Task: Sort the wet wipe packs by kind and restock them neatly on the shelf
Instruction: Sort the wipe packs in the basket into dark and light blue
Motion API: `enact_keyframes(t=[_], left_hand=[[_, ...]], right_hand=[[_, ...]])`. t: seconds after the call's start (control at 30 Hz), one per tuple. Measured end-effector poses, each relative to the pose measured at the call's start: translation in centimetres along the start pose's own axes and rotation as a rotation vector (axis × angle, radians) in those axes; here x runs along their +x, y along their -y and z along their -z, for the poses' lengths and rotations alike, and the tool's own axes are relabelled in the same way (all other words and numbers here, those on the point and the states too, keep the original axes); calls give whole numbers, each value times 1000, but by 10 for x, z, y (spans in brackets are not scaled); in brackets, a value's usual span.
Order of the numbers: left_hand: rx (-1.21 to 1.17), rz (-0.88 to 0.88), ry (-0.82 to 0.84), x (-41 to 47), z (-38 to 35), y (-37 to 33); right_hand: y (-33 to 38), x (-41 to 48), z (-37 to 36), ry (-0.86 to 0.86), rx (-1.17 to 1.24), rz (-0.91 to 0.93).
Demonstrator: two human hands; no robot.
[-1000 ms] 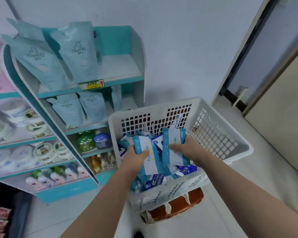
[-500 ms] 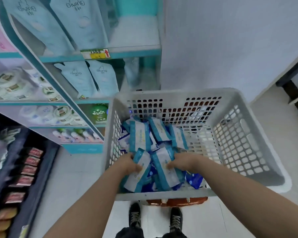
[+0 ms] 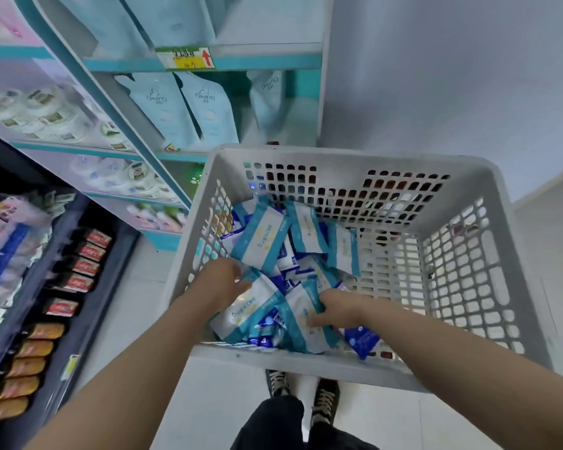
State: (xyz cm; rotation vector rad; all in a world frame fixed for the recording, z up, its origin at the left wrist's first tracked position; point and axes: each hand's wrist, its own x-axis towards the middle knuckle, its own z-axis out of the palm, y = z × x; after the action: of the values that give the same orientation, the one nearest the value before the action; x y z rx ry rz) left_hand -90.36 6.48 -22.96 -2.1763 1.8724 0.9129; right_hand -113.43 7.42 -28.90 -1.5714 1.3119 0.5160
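A white perforated basket (image 3: 293, 360) stands in front of me and holds several wet wipe packs in a loose heap. Most are teal-and-white packs (image 3: 262, 241); smaller dark blue packs (image 3: 361, 341) lie among and under them. My left hand (image 3: 220, 284) is inside the basket at its near left and grips the top end of one teal-and-white pack (image 3: 241, 316). My right hand (image 3: 338, 308) grips another teal-and-white pack (image 3: 301, 331) beside it, fingers curled over its edge. The teal shelf (image 3: 267, 60) rises behind the basket.
Pale blue pouches (image 3: 163, 108) stand on the teal shelf, under a yellow price tag (image 3: 186, 58). White jars (image 3: 39, 108) fill the shelf to the left. A dark low rack (image 3: 78, 274) with red and orange packets runs along the floor at left. My shoes (image 3: 306, 394) are below the basket.
Both hands have come down from holding packs upright above the heap to low at the basket's near side. The view has tilted down and closer to the basket.
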Motion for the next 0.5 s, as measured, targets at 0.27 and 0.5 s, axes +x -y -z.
enact_keyframes(t=[0.27,0.5], left_hand=[[-259,-291,-211,20,11,-37],[64,-517,-190,70,-9,-80]], right_hand=[[-28,-13,29,-32,444,-49],[-48,-15,41,-148,595,-108]])
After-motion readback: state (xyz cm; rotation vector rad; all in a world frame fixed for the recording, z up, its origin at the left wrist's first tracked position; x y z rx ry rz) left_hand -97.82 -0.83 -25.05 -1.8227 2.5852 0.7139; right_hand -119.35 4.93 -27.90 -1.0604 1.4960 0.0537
